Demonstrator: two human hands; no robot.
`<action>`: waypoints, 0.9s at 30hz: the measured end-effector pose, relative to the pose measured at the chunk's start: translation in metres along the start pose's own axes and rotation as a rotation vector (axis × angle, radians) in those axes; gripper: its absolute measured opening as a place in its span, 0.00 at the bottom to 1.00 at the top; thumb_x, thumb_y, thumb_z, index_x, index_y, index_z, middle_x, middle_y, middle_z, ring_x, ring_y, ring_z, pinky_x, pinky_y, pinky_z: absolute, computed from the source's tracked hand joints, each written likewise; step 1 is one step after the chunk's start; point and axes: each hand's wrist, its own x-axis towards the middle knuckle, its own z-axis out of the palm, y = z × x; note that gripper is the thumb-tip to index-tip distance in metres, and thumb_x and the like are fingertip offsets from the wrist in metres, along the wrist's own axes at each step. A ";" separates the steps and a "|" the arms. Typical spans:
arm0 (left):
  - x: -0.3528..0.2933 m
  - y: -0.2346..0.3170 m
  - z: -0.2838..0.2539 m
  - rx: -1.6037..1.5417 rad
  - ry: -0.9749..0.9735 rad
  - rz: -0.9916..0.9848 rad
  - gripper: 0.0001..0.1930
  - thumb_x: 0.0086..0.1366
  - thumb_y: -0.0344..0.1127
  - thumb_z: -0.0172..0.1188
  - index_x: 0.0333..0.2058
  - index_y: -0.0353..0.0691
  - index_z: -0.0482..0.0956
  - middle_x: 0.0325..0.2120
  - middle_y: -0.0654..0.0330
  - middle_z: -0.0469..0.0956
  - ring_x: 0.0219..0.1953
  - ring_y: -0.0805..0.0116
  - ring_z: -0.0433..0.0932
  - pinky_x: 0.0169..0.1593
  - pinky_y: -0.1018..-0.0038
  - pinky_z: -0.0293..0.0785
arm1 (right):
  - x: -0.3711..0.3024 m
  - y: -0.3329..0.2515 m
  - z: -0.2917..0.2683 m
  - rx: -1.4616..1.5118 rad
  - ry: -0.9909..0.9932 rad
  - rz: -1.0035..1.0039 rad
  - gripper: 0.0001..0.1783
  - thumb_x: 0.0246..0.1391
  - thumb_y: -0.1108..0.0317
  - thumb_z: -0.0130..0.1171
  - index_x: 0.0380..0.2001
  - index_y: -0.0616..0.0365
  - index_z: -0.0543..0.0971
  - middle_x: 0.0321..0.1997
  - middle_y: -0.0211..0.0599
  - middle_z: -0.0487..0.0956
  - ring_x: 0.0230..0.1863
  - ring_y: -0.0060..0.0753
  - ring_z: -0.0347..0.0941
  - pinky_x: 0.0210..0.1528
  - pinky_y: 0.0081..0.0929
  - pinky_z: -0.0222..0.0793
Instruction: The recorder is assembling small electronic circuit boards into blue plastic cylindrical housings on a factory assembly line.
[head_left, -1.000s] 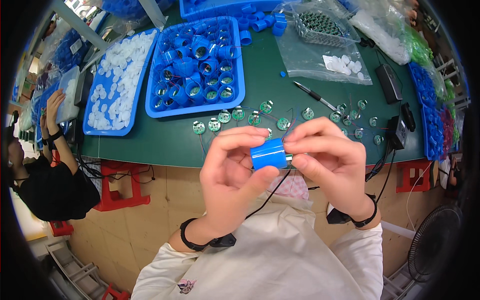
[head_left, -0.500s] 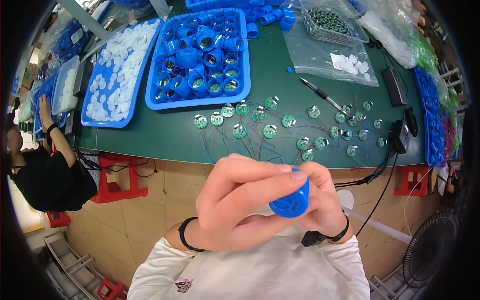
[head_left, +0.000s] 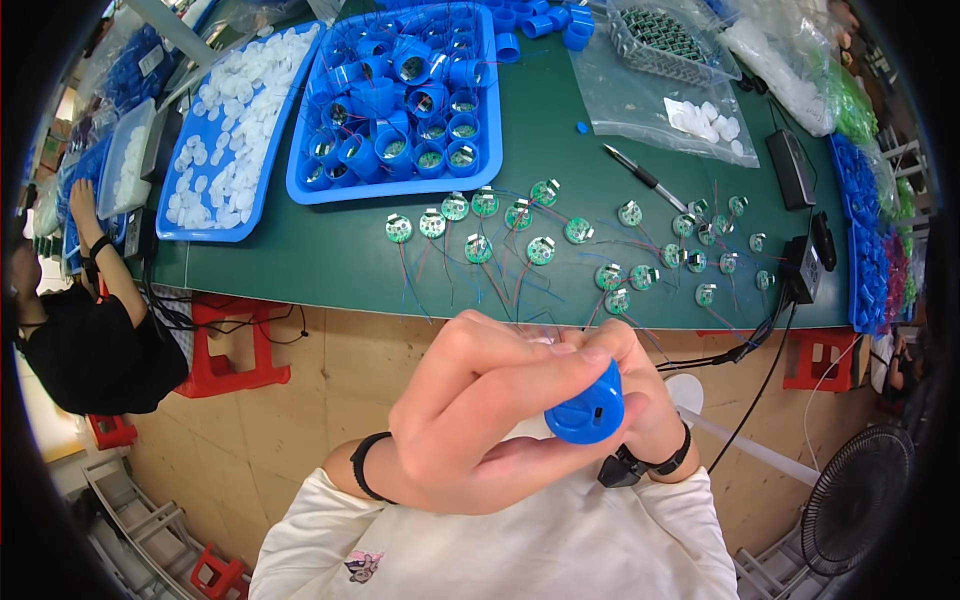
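Close to my chest, in front of the table edge, a small round blue plastic cup [head_left: 588,412] is held between both hands. Its closed end, with a small dark slot, faces up toward me. My left hand [head_left: 470,415] is closed, with its fingers and thumb around the cup's near side. From the right, my right hand [head_left: 648,400] is closed on the cup as well, its fingers partly hidden behind the left ones. Thin wires show just beyond the fingertips. Nearest on the table lie round green circuit boards [head_left: 540,250] with red and blue wires.
A blue tray [head_left: 300,190] holds blue cups with boards inside. Left of it, another blue tray [head_left: 200,235] carries white discs. A pen [head_left: 645,178], plastic bag [head_left: 610,110] and black box [head_left: 800,268] lie to the right. A co-worker [head_left: 100,340] sits at far left.
The blue cup has tipped slightly, so its slotted end shows more fully, and it sits a little lower and to the right. Both hands still hold it. The co-worker's arm has shifted slightly.
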 end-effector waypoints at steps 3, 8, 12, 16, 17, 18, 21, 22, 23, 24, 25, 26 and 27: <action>0.001 -0.006 -0.006 0.065 -0.011 0.031 0.26 0.30 0.28 0.76 0.33 0.40 0.75 0.24 0.65 0.67 0.19 0.78 0.64 0.22 0.82 0.56 | 0.001 -0.016 0.019 0.126 0.182 0.248 0.19 0.53 0.67 0.54 0.46 0.66 0.71 0.42 0.41 0.74 0.42 0.29 0.69 0.39 0.23 0.65; -0.001 -0.004 -0.008 0.097 -0.100 0.006 0.24 0.29 0.27 0.76 0.30 0.38 0.76 0.23 0.65 0.67 0.19 0.79 0.63 0.21 0.82 0.55 | -0.017 -0.014 0.025 -0.019 0.201 0.208 0.22 0.55 0.69 0.51 0.52 0.63 0.65 0.43 0.37 0.74 0.29 0.14 0.66 0.23 0.14 0.55; -0.007 0.001 -0.009 0.104 -0.079 -0.051 0.23 0.29 0.27 0.76 0.28 0.39 0.76 0.21 0.65 0.66 0.17 0.80 0.61 0.17 0.83 0.53 | -0.018 -0.017 0.037 0.131 0.231 0.302 0.21 0.54 0.73 0.50 0.52 0.62 0.66 0.41 0.35 0.75 0.18 0.09 0.58 0.16 0.10 0.48; -0.008 0.003 -0.009 0.129 -0.047 -0.058 0.23 0.28 0.28 0.77 0.27 0.39 0.75 0.20 0.64 0.64 0.15 0.81 0.60 0.16 0.85 0.52 | -0.016 -0.015 0.036 0.237 0.214 0.305 0.20 0.54 0.75 0.49 0.52 0.63 0.66 0.39 0.35 0.75 0.14 0.08 0.55 0.14 0.09 0.46; -0.008 0.003 -0.008 0.129 -0.049 -0.060 0.23 0.28 0.28 0.77 0.27 0.39 0.75 0.20 0.64 0.64 0.15 0.81 0.60 0.16 0.85 0.52 | -0.016 -0.016 0.036 0.239 0.215 0.305 0.20 0.54 0.75 0.49 0.52 0.63 0.66 0.39 0.35 0.75 0.14 0.08 0.55 0.14 0.09 0.46; -0.007 0.003 -0.008 0.134 -0.028 -0.038 0.23 0.29 0.27 0.77 0.27 0.39 0.75 0.20 0.64 0.64 0.14 0.81 0.60 0.16 0.84 0.52 | -0.014 -0.017 0.037 0.234 0.197 0.327 0.20 0.54 0.75 0.49 0.52 0.63 0.66 0.37 0.34 0.75 0.12 0.08 0.54 0.14 0.09 0.46; -0.007 0.004 -0.011 0.108 -0.053 -0.044 0.23 0.30 0.26 0.76 0.28 0.38 0.74 0.22 0.63 0.64 0.15 0.81 0.61 0.16 0.84 0.53 | -0.013 -0.013 0.029 0.224 0.121 0.320 0.20 0.54 0.74 0.49 0.52 0.63 0.66 0.32 0.30 0.75 0.11 0.08 0.52 0.13 0.09 0.45; -0.006 0.005 -0.012 0.077 -0.095 -0.071 0.23 0.31 0.25 0.75 0.30 0.37 0.74 0.23 0.62 0.64 0.17 0.81 0.62 0.17 0.84 0.54 | -0.012 -0.012 0.026 0.216 0.063 0.292 0.20 0.55 0.73 0.49 0.52 0.63 0.66 0.30 0.27 0.74 0.10 0.08 0.52 0.13 0.08 0.45; -0.006 0.003 -0.013 0.080 -0.092 -0.067 0.23 0.31 0.25 0.75 0.30 0.37 0.74 0.23 0.62 0.64 0.17 0.81 0.62 0.17 0.84 0.54 | -0.009 -0.014 0.030 0.214 0.057 0.293 0.20 0.55 0.73 0.49 0.52 0.63 0.66 0.30 0.27 0.74 0.10 0.08 0.52 0.13 0.08 0.45; -0.004 -0.003 -0.012 0.081 -0.106 -0.151 0.22 0.34 0.24 0.73 0.31 0.36 0.74 0.24 0.62 0.65 0.19 0.80 0.64 0.18 0.84 0.56 | -0.005 -0.017 0.037 0.233 0.259 0.329 0.21 0.55 0.73 0.49 0.53 0.63 0.65 0.28 0.25 0.73 0.11 0.08 0.53 0.14 0.09 0.48; -0.003 -0.009 -0.012 0.083 -0.119 -0.233 0.21 0.36 0.23 0.72 0.32 0.35 0.74 0.26 0.62 0.65 0.22 0.80 0.65 0.19 0.84 0.58 | -0.002 -0.020 0.041 0.250 0.460 0.363 0.22 0.55 0.72 0.49 0.54 0.62 0.64 0.26 0.23 0.72 0.12 0.07 0.54 0.15 0.10 0.50; 0.000 -0.017 -0.012 0.084 -0.120 -0.224 0.21 0.36 0.23 0.72 0.32 0.35 0.74 0.26 0.62 0.65 0.22 0.80 0.65 0.19 0.84 0.58 | 0.001 -0.021 0.037 0.247 0.453 0.358 0.22 0.55 0.72 0.49 0.54 0.62 0.64 0.26 0.23 0.72 0.12 0.07 0.54 0.15 0.10 0.50; 0.003 -0.025 -0.012 0.092 -0.153 -0.307 0.19 0.39 0.23 0.70 0.32 0.35 0.74 0.26 0.63 0.66 0.24 0.80 0.66 0.21 0.85 0.60 | 0.004 -0.021 0.031 0.144 0.489 0.338 0.23 0.55 0.72 0.49 0.55 0.62 0.62 0.31 0.26 0.73 0.15 0.08 0.58 0.19 0.12 0.57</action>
